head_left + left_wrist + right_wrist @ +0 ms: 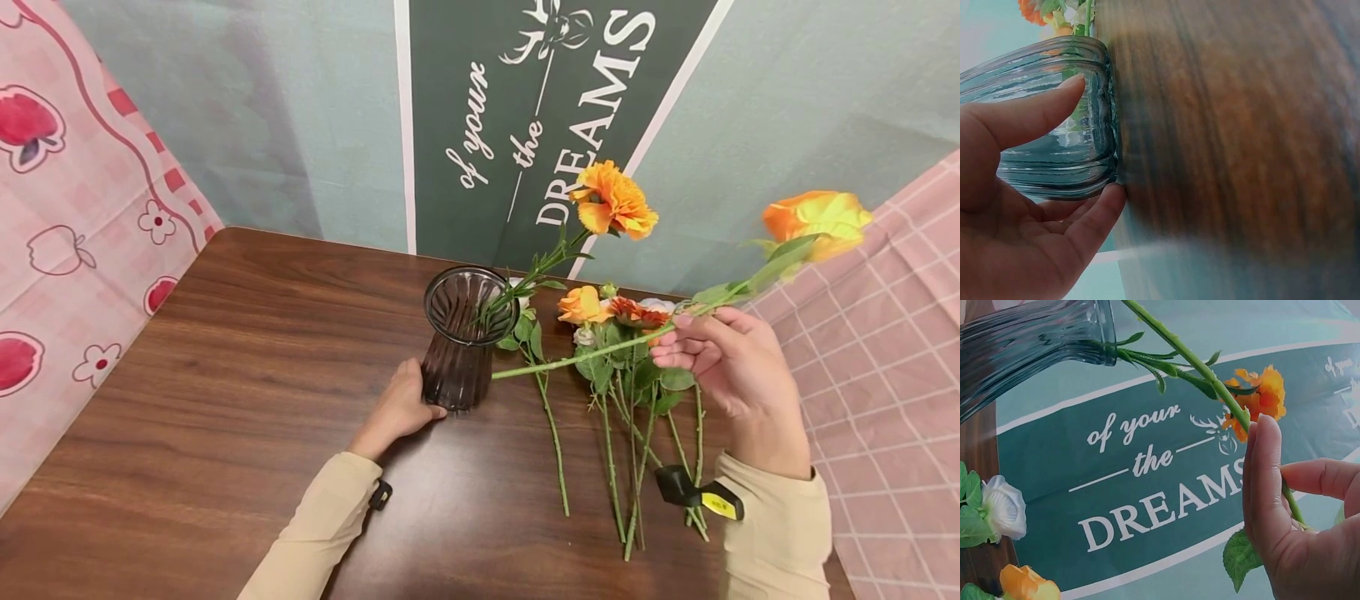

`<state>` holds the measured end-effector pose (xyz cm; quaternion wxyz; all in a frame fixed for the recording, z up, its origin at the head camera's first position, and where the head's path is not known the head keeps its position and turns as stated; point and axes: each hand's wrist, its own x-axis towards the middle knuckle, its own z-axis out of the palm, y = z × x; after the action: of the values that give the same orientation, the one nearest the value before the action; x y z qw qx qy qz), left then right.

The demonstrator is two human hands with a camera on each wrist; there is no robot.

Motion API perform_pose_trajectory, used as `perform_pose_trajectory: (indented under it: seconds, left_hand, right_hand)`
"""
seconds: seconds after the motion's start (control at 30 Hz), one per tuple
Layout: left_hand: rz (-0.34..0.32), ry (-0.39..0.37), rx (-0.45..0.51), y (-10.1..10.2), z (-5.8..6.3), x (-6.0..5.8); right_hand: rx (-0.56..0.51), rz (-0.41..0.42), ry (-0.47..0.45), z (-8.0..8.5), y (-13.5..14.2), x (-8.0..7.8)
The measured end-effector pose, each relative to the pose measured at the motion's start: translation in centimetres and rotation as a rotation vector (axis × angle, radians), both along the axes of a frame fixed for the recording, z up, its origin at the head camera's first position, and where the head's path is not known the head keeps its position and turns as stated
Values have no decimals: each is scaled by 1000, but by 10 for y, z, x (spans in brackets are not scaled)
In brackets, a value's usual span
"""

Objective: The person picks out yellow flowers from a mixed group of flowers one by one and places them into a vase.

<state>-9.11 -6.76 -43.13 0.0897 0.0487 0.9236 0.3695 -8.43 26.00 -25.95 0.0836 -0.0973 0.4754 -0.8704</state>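
Note:
A dark, ribbed glass vase [459,367] stands upright on the wooden table, with an orange carnation [615,200] leaning out over its rim. My left hand [401,404] grips the vase low down; in the left wrist view the thumb lies across the glass [1054,150] and the fingers curl beneath its far side. My right hand [738,367] pinches the green stem of a yellow-orange rose [817,223] between thumb and fingers. The rose's bloom points up to the right, and its stem slants down left, in front of the vase. In the right wrist view, the stem [1179,347] crosses before the carnation.
Several cut flowers lie right of the vase, among them an orange rose [583,306], a rust-red bloom [637,312] and a white rose [1004,509]. Their stems point toward the near edge. A printed cloth [352,125] hangs behind the table [225,375]; pink cloths flank both sides.

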Motion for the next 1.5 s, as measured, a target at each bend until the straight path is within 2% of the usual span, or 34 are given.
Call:
perform_pose_trajectory:
  seconds: [0.17, 0.27, 0.37, 0.5, 0.8, 1.07, 1.5]
  left_hand:
    - [0, -3, -1, 0, 0, 0]
    - [0, -7, -3, 1, 1, -1]
    - [0, -11, -5, 1, 2, -1]
    - [0, -4, 1, 1, 1, -1]
    - [2, 21, 18, 0, -1, -1]
    - [2, 17, 14, 0, -1, -1]
    - [5, 1, 15, 0, 0, 0]
  right_hand:
    - [-35, -20, 14, 6, -4, -3]
    - [-73, 1, 26, 11, -6, -5]
    - [-67, -9, 41, 14, -10, -7]
    - [-37, -54, 58, 17, -15, -9]
    - [-6, -99, 95, 21, -22, -11]
    - [99, -101, 109, 25, -30, -11]
    - [144, -112, 101, 23, -40, -13]
